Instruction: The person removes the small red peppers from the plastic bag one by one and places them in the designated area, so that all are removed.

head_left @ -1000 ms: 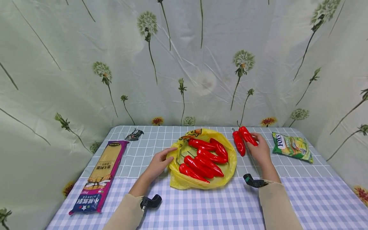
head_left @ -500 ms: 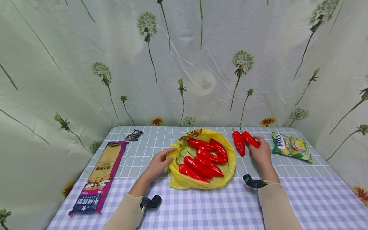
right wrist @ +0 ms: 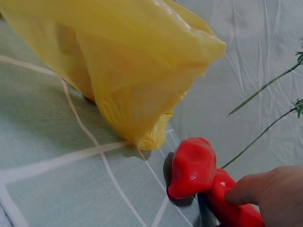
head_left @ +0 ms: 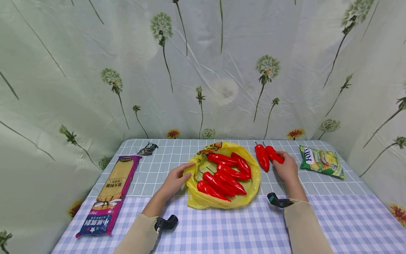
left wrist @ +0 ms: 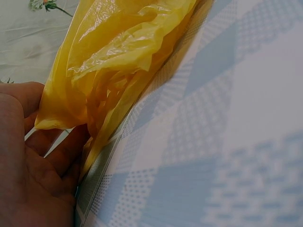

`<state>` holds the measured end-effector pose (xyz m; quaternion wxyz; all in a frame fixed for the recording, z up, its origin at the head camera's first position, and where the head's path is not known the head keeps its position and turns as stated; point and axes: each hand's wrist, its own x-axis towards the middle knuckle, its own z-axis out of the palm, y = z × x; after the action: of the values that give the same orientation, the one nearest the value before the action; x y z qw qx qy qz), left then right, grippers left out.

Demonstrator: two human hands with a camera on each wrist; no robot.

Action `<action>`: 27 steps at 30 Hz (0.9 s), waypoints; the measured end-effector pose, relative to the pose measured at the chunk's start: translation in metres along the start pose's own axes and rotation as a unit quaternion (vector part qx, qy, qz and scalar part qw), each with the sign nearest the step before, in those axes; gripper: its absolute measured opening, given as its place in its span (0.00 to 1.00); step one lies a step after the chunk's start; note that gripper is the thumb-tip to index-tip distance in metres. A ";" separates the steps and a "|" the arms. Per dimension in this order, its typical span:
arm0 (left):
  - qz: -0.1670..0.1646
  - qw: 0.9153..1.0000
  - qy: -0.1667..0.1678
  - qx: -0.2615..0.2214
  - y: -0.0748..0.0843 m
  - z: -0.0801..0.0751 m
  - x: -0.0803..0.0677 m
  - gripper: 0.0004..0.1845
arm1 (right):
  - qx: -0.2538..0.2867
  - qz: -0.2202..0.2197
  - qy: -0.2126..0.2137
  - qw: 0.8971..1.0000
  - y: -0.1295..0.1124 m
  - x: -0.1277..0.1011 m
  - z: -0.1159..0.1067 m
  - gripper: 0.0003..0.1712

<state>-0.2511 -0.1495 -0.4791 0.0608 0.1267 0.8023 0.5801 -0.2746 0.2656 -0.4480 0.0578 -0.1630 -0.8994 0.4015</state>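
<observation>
1. Nearest to me, I am seeing both sleeved forearms lying over the checked tablecloth [head_left: 222, 229].
2. I am watching the left hand [head_left: 172, 183] resting against the left rim of the yellow plastic bag [head_left: 222, 201], its fingers fairly straight along the plastic and the thumb under the fold; I cannot tell if it is pinching the bag.
3. The bag is lying open mid-table, holding a pile of red peppers [head_left: 223, 173].
4. I am seeing the right hand [head_left: 285, 168] curling its fingers around one red pepper [head_left: 274, 154] just right of the bag, on the table.
5. A second loose pepper [head_left: 262, 157] is lying between that one and the bag, touching the held one.
6. Farther out, a pasta packet [head_left: 109, 195] is lying at the left, a green snack bag [head_left: 321, 161] at the right, and a small dark wrapper [head_left: 148, 148] at the far left.
</observation>
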 end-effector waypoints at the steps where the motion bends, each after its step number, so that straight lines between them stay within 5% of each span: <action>1: 0.000 1.000 0.000 0.000 -0.001 0.000 0.000 0.22 | 0.000 0.000 -0.004 1.000 0.000 0.000 0.000 0.30; 27: -0.004 1.000 0.002 0.000 0.001 0.000 -0.001 0.22 | 0.005 -0.003 -0.047 0.999 -0.006 -0.003 0.003 0.32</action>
<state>-0.2504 -0.1492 -0.4787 0.0620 0.1225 0.8032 0.5797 -0.2744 0.2586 -0.4455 0.0171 -0.1412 -0.8996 0.4130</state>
